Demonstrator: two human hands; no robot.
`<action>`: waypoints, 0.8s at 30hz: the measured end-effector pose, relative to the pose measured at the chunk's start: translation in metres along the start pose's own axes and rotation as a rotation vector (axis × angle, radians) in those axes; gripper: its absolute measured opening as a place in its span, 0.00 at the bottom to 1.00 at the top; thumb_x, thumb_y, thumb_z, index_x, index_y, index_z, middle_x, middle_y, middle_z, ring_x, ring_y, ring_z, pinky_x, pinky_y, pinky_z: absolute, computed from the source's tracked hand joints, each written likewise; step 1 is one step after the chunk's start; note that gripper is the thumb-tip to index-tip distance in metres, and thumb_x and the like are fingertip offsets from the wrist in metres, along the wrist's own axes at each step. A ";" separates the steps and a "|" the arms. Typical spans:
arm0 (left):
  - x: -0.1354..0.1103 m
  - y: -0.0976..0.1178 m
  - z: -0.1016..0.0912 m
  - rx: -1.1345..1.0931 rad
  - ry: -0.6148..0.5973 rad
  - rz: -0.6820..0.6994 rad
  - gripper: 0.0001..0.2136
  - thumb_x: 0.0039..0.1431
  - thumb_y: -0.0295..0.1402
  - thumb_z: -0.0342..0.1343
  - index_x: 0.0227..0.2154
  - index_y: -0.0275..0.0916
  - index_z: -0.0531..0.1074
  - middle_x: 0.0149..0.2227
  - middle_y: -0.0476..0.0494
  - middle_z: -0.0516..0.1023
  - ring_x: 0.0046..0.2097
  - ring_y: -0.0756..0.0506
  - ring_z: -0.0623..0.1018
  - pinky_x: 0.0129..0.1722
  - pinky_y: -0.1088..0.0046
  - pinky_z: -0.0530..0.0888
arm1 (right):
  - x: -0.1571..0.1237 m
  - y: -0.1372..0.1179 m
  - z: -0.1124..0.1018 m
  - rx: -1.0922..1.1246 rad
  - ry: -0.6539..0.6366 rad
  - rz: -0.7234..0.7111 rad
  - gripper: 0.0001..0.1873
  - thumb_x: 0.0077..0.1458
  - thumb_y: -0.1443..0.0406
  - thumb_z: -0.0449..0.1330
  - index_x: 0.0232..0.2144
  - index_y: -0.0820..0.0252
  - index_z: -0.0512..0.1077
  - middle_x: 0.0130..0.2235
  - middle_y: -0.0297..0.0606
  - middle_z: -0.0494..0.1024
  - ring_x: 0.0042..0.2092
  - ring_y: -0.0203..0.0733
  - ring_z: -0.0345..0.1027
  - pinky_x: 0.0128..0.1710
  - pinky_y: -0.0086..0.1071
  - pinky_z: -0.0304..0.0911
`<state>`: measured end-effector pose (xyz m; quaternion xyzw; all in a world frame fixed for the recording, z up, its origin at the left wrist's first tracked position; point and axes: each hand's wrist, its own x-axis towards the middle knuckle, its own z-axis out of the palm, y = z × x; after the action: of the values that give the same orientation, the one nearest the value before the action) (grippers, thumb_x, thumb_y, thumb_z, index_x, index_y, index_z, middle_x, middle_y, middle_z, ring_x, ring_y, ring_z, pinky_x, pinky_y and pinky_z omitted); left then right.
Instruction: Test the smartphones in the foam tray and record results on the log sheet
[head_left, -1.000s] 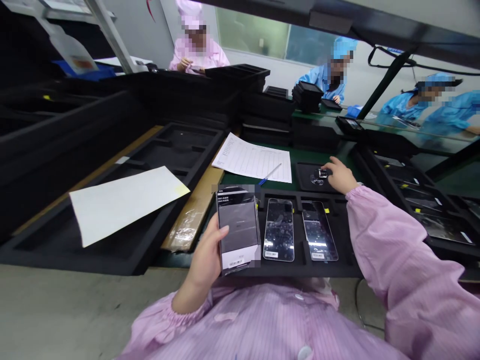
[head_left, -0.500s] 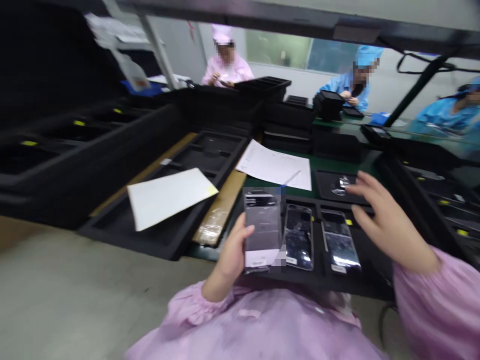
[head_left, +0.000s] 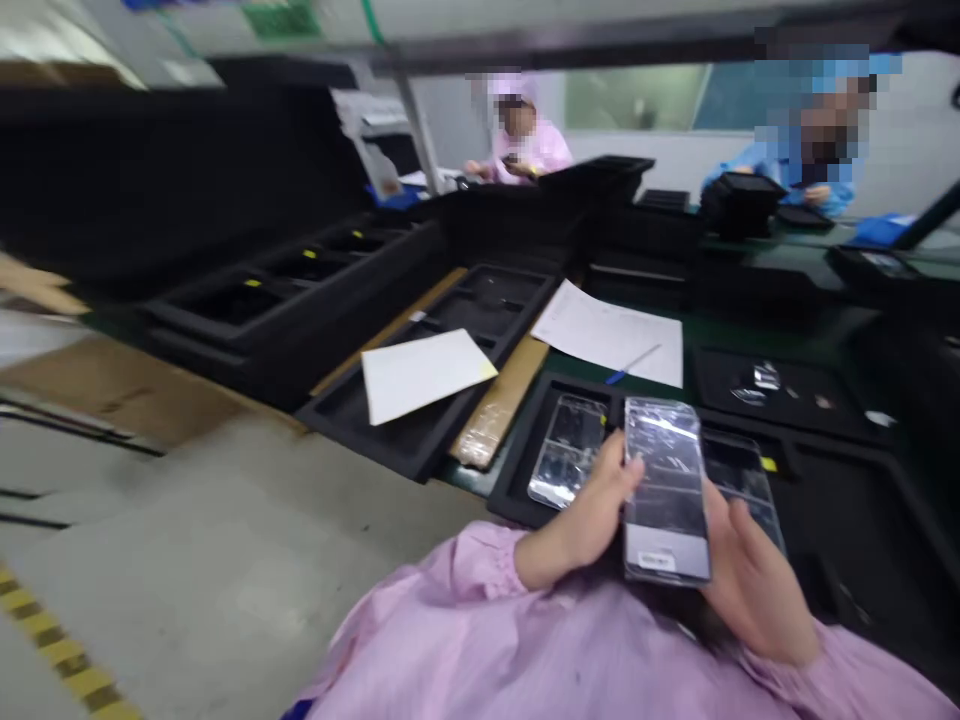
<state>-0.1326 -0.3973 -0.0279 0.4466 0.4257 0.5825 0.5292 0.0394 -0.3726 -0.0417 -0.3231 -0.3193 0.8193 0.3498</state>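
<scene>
A smartphone (head_left: 666, 490) wrapped in clear film, with a small white label near its bottom end, is held upright in front of my chest. My left hand (head_left: 592, 520) grips its left edge, thumb on the front. At the lower right edge, my right hand (head_left: 757, 585) closes on it, its fingers partly hidden behind the phone. Below lies a black foam tray (head_left: 514, 485). One film-covered phone (head_left: 562, 455) rests in its left slot, and another phone (head_left: 750, 480) lies partly hidden behind my right hand.
Clear scraps (head_left: 765, 376) sit on a black pad behind the tray. Left of it are a printed sheet (head_left: 607, 325) with a blue pen (head_left: 634, 364), and a white card (head_left: 424, 375) on a long black tray (head_left: 405, 455). Two co-workers sit across the bench.
My right hand has moved from the clear scraps on the pad to the phone's right edge. The view has swung left, and my left hand still holds the phone.
</scene>
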 end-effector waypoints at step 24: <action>0.002 -0.012 -0.003 -0.246 -0.094 -0.087 0.22 0.62 0.43 0.57 0.56 0.40 0.69 0.57 0.41 0.74 0.60 0.36 0.70 0.60 0.60 0.65 | 0.001 0.002 0.007 -0.046 -0.095 -0.144 0.33 0.48 0.65 0.68 0.57 0.48 0.67 0.57 0.38 0.74 0.61 0.52 0.63 0.62 0.49 0.59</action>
<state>-0.1326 -0.3940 -0.0397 0.3862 0.3447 0.5855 0.6239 0.0332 -0.3750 -0.0392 -0.2682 -0.3767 0.7989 0.3846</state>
